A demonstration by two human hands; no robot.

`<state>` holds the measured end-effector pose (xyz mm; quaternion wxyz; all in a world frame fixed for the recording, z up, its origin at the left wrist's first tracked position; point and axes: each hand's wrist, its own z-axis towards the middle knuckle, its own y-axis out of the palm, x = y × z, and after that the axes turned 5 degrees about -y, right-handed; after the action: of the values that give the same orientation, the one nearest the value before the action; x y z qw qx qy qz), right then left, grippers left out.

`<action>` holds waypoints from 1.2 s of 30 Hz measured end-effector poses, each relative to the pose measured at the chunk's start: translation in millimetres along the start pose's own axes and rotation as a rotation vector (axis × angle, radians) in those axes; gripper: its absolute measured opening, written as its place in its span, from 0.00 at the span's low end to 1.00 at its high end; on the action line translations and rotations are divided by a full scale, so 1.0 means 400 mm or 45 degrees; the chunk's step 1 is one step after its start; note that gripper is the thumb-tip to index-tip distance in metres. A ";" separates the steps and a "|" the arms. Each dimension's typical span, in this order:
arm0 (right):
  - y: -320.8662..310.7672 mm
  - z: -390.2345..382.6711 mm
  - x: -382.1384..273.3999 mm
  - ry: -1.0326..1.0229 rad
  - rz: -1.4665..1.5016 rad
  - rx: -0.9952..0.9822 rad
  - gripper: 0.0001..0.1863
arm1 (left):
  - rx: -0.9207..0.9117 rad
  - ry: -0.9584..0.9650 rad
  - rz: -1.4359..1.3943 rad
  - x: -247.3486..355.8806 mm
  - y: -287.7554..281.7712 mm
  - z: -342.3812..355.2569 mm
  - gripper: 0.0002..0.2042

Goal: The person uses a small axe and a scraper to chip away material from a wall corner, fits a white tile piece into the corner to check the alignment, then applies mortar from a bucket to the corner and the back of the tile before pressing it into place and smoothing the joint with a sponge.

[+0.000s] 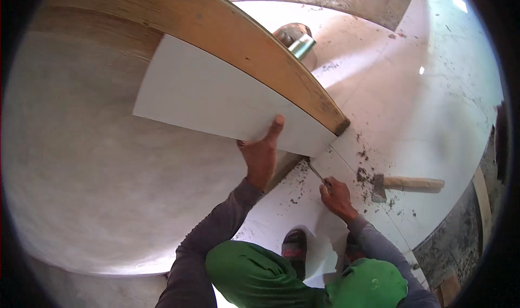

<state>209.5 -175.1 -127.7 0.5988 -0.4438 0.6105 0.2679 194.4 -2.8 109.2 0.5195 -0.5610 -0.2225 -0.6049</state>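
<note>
the view comes from the person's head, through the left of two fisheye cameras worn side by side, and faces down. the green knees point(254, 275) sit nearest, at the near edge; the left hand point(261, 155) and right hand point(338, 197) are farther out, around mid-view. the grey surface point(108, 172) fills the left, the floor point(428, 140) the right. edges (see the plank point(233, 37)) bow toward a dark, round rim.

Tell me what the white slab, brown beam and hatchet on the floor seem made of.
White slab: probably ceramic tile, smooth and matte-looking, judging by its even face and clean edges, though coated board is possible.
Brown beam: likely wood, worn smooth; streaky grain shows.
Hatchet: handle likely bare wood, pale tan; head likely metal, dull dark grey.
</note>
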 end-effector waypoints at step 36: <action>-0.175 -0.057 -0.115 -0.428 -0.859 -0.505 0.21 | 0.139 0.263 -0.134 -0.068 0.019 0.018 0.15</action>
<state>253.5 -217.0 -65.5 0.6472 -0.6754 0.2617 0.2378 199.6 10.9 83.9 0.5368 -0.4543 -0.2295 -0.6729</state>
